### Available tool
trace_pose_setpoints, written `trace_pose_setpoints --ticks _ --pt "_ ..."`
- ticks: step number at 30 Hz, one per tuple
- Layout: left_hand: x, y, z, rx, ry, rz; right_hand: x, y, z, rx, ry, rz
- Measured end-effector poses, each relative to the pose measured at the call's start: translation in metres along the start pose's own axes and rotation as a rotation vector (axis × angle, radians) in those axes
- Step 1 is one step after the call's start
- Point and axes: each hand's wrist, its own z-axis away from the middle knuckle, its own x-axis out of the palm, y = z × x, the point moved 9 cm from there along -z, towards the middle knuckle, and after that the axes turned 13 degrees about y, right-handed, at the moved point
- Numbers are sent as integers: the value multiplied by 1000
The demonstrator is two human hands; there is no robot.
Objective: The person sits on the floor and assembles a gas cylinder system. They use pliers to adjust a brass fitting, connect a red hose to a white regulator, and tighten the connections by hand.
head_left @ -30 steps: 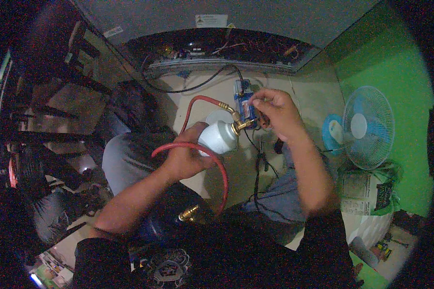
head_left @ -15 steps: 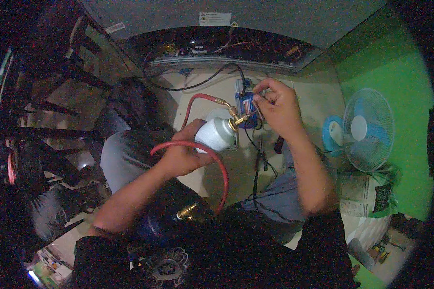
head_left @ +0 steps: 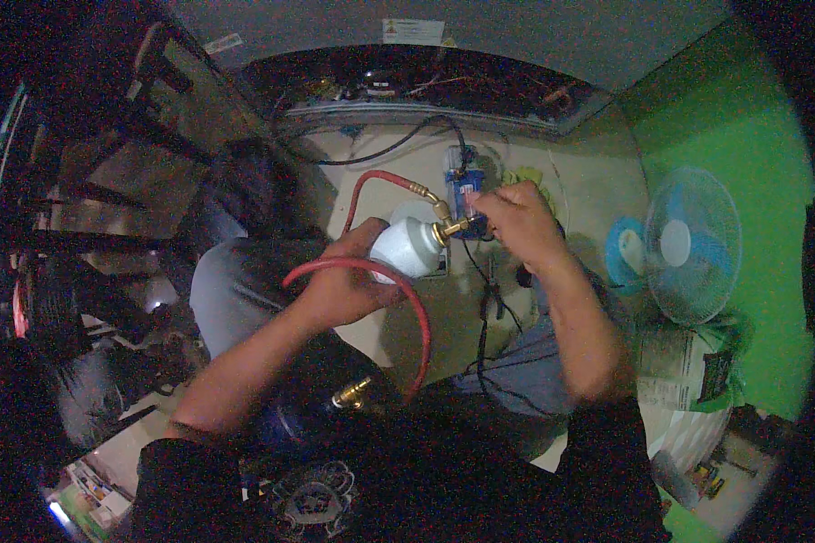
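Note:
My left hand (head_left: 346,288) is wrapped round a white metal can (head_left: 407,250), which lies tilted with its top toward the right. A brass can-tap valve (head_left: 443,228) sits on the can's top, and a red hose (head_left: 369,177) runs from its fitting. The hose also loops over my left wrist and down toward my lap. My right hand (head_left: 516,224) has its fingers closed at the outer end of the valve. Those fingers hide the valve's tip. Just behind the valve stands a small blue machine (head_left: 463,176) on the tiled floor.
Ahead is a large grey appliance (head_left: 516,23) with an open lower compartment (head_left: 380,86). A black cable (head_left: 385,157) crosses the floor. A blue-and-white fan (head_left: 693,244) stands by the green wall (head_left: 770,208). Close to my body is another brass valve (head_left: 353,393) on a dark blue cylinder (head_left: 294,421).
My right hand has come down and nearer, from above the valve onto its outer end. My left hand still holds the can in about the same place.

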Motion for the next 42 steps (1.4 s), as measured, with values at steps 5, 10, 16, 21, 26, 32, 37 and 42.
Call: trace_pose_setpoints --ticks 5,10,16,21,26,32,37,42 --pt "-4 -3 -6 -15 -48 80 -32 -58 17 -680 227 -165" --pt "1 -6 -4 -35 -71 84 -11 -50 9 -589 69 52" --pt "-4 -2 -5 19 -3 -155 18 10 -5 47 -166 -202" --pt "1 -26 -5 -324 -126 51 -2 -32 10 -699 68 9" --pt "-6 5 -3 31 -48 -331 41 35 1 91 -118 -236" --pt "-3 -17 3 -448 -304 -91 1 -17 20 -794 63 -73" --pt "6 22 -19 48 -82 -288 8 57 3 213 -15 -381" --pt "48 1 -15 -125 -161 -76 -14 59 19 140 -147 -371"
